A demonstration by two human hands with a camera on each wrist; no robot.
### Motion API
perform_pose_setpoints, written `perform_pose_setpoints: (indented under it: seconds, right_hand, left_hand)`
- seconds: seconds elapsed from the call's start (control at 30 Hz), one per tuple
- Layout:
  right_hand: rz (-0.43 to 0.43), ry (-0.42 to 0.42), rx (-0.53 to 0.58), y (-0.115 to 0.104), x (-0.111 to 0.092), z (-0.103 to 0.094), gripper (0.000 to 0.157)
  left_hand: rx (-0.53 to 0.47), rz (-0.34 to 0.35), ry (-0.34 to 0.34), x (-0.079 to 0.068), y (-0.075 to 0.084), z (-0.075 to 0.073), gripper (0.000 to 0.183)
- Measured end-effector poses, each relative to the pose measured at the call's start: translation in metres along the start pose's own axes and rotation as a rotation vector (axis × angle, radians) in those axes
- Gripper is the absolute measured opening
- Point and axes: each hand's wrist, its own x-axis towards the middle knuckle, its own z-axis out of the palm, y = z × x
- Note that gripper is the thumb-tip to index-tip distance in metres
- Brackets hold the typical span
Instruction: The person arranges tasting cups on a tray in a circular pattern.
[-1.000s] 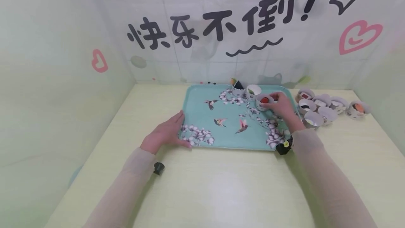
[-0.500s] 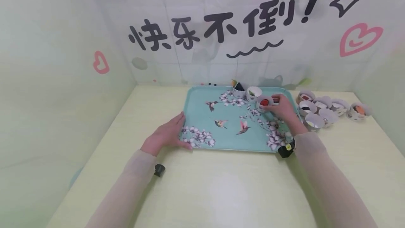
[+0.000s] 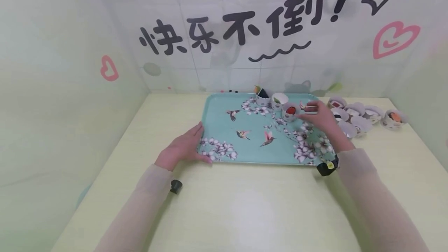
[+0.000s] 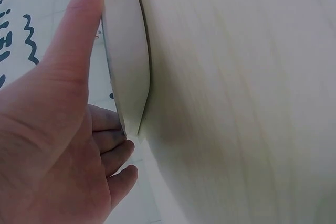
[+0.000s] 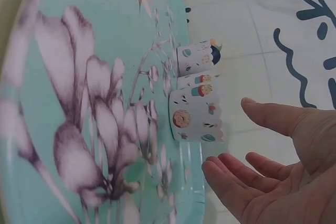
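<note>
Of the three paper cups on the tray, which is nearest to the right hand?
The cup with red inside, rightmost; the cup with green and the cup with black stand farther left.

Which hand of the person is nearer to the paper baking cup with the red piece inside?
Right. The right hand is just beside the paper baking cup, on its right side; the left hand is farther, at the flowered tray's left edge.

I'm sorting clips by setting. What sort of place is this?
Probably a staged indoor tabletop corner, the wider room unseen: a pale table against a printed backdrop, bearing a floral tray and patterned cups.
</note>
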Motion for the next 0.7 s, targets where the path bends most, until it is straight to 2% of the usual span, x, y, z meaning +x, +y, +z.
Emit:
perform_pose_setpoints:
  seconds: [0.37, 0.7]
  right_hand:
    - [-0.072, 0.004, -0.043, 0.012, -0.019, -0.02, 0.084]
    - [-0.138, 0.033, -0.075, 0.026, -0.039, -0.037, 0.077]
  left_hand:
    - [-0.009, 0.012, 0.007, -0.001, -0.001, 0.0, 0.134]
    - [-0.003, 0.013, 0.005, -0.001, -0.001, 0.001, 0.134]
